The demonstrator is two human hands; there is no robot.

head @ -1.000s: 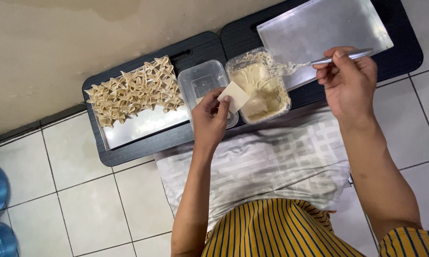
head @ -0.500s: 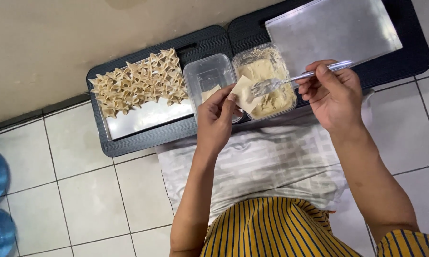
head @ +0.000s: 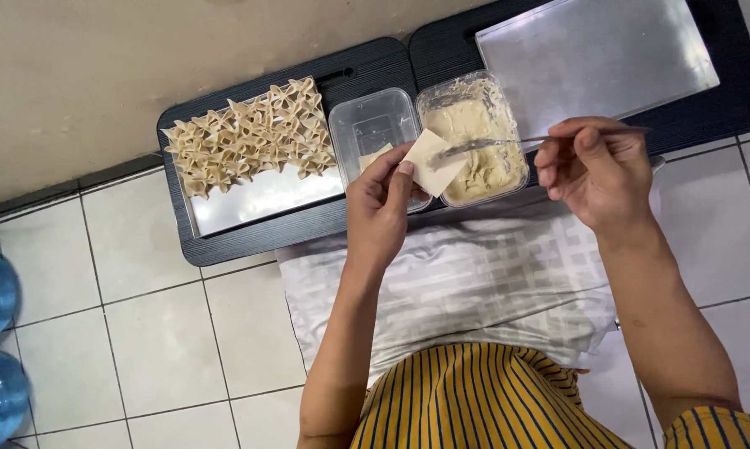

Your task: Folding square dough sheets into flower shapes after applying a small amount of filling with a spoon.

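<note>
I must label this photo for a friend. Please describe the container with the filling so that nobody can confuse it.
Find the two black trays on the tiled floor by the wall. Two clear plastic tubs sit where they meet. The filling container is the right one, full of pale paste, while the left tub holds only a few wrappers.

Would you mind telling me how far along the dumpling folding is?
Done: folded dumplings cover about half the left metal tray. In hand: left hand holds a square wrapper; right hand brings a metal utensil to it. Left: filling in the tub; right tray bare.
</note>
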